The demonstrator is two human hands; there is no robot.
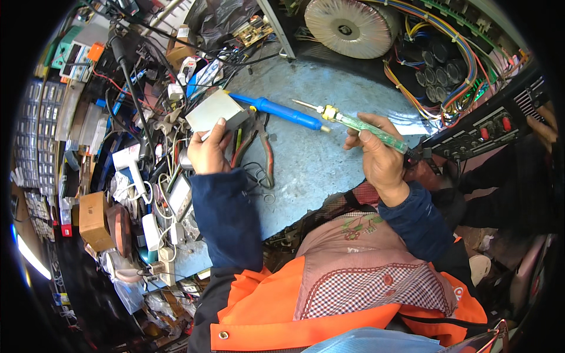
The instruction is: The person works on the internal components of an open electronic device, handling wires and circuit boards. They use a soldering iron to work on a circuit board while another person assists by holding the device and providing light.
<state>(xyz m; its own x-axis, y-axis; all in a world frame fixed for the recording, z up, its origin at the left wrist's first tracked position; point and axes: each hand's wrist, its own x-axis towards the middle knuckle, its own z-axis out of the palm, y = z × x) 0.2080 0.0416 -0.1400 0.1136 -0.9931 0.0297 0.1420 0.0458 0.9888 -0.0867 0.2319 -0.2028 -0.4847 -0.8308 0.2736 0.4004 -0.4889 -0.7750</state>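
In my right hand (382, 154) is a soldering iron (371, 132) with a clear green handle. Its bare metal tip points left, above the bench mat. My left hand (209, 152) grips a small pale box (216, 110) by its near side, thumb against the edge. Between the hands a blue desoldering pump (289, 114) lies on the mat, its far end partly hidden behind the box. Pliers with red and dark handles (268, 154) lie spread just right of my left hand.
An opened electronic unit with a toroidal transformer (324, 31), capacitors (435, 73) and bundled wires stands at the back right. Clutter, cables and a white heat gun or dryer (130, 165) crowd the left. Another person's hand (545, 125) is at the right edge.
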